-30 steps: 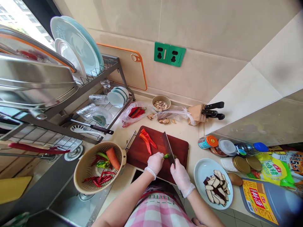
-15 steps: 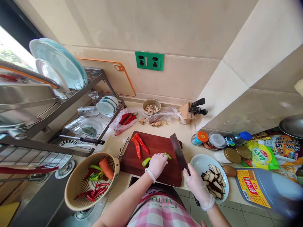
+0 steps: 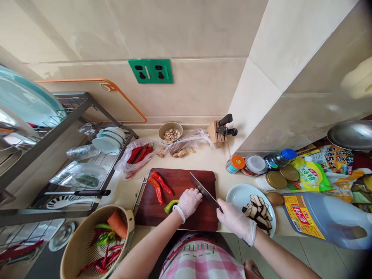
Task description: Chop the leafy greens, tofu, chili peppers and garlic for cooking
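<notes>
Kitchen counter, dark cutting board (image 3: pixel 177 211): gloved left hand (image 3: pixel 188 202) pins green pepper (image 3: pixel 171 205) on board; right hand (image 3: pixel 236 221) grips cleaver (image 3: pixel 205 192), blade beside left fingers. Red chillies (image 3: pixel 158 185) nearby.

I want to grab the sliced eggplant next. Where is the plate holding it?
In the head view, the plate sits on the counter just right of the cutting board, beside the right hand, with the oil jug on its right.
</notes>
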Motion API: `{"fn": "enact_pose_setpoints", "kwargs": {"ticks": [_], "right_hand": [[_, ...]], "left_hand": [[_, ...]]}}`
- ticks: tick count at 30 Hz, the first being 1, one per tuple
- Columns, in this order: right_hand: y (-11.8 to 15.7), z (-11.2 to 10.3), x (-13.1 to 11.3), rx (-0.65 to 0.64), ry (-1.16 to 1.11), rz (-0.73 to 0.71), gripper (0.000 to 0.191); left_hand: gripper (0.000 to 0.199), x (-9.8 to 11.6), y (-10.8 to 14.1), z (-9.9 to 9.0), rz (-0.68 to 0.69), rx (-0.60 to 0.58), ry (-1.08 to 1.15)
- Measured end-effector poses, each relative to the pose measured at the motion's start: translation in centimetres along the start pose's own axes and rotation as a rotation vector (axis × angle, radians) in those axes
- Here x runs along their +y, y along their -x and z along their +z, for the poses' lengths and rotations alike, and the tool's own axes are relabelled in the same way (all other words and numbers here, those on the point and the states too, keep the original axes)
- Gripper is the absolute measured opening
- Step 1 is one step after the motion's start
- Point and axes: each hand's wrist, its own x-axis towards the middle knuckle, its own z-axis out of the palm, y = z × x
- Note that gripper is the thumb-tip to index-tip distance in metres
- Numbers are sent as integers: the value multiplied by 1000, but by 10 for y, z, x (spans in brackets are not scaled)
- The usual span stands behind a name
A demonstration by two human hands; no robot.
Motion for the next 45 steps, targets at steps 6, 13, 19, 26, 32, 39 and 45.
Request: {"fn": "enact_pose_setpoints", "kwargs": {"ticks": [6, 13, 19, 26, 32, 39, 45], "right_hand": [[-30, 15, -20, 60, -15, 57, 18], [-32, 19, -17, 149, -213, 110, 19], [-9, 19, -12, 4, -503, 192, 19], [-3, 18, -17, -122, -863, 276, 15], [-7, 22, -18, -103, -820, 272, 14], [-28, 35, -42, 40, -540, 242, 18], [-41, 38, -55, 142, -454, 231, 19]], "left_hand": [[22, 3, -1, -1, -33, -22, 15], [31, 4, 16, -2, -209, 11, 14], [32, -2, 25, 2, -157, -2, -9], [26, -7, 22, -3, -138, -39, -5], [24, -10, 15, -14, -105, -104, -21], [25, -4, 12, -12, -94, -99, -30], [23, -5, 15, -21, -155, -112, 3]]}}
